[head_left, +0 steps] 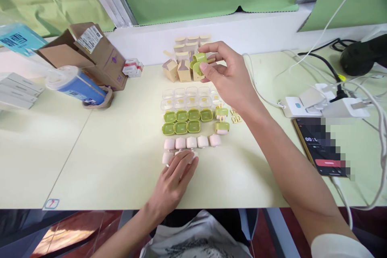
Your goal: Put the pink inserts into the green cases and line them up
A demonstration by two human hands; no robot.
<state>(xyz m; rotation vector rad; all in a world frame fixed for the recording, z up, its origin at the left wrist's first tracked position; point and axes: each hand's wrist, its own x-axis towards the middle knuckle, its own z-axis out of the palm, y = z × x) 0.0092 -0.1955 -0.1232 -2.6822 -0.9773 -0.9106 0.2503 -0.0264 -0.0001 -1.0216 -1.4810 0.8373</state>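
My right hand (227, 74) is raised over the back of the table and pinches a small green case (198, 62) between thumb and fingers, just in front of a cluster of small beige boxes (181, 58). My left hand (178, 171) lies flat on the table, fingers stretched over the near row of pink pieces (167, 158). Between the hands lie a row of pink pieces (192, 142), two rows of green cases (184, 121) and clear plastic lids (186, 96). Two assembled green-and-pink items (222, 121) sit to the right of the green rows.
At the left lie a cardboard box (96, 54), a tipped blue cup (75, 84) and stacked white boxes (18, 90). At the right lie a phone (320, 147), a white power strip (320, 105), cables and a black object (363, 54). Small yellow clips (236, 117) lie near my right wrist.
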